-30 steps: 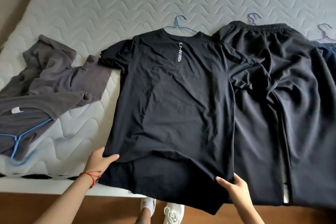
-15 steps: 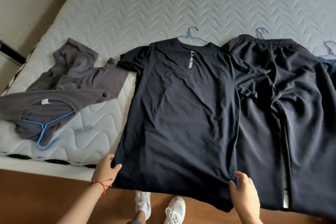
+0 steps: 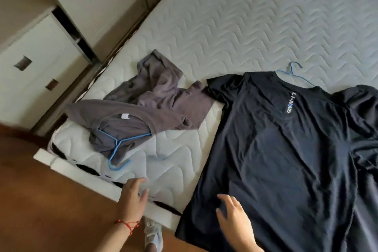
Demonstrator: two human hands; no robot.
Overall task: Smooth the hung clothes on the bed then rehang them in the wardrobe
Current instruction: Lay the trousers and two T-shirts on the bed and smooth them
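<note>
Both hands empty — left hand (image 3: pixel 133 196) blurred, apparently spread; right hand (image 3: pixel 233 217) spread over black T-shirt (image 3: pixel 286 159).

"LI-NING" print on black tee (image 3: pixel 286 149) chest.

Bare quilted mattress (image 3: pixel 255 16) with a chevron stitch, its near edge along the wooden floor (image 3: pixel 51 200). At the near left corner, a crumpled grey T-shirt (image 3: pixel 147 100) on a blue hanger (image 3: pixel 118 145). Beside it, laid flat and overhanging the near edge, a black T-shirt (image 3: pixel 286 159) on another blue hanger (image 3: pixel 294 71). At the right edge, more dark clothing (image 3: pixel 366 125), partly under the black sleeve.
</note>
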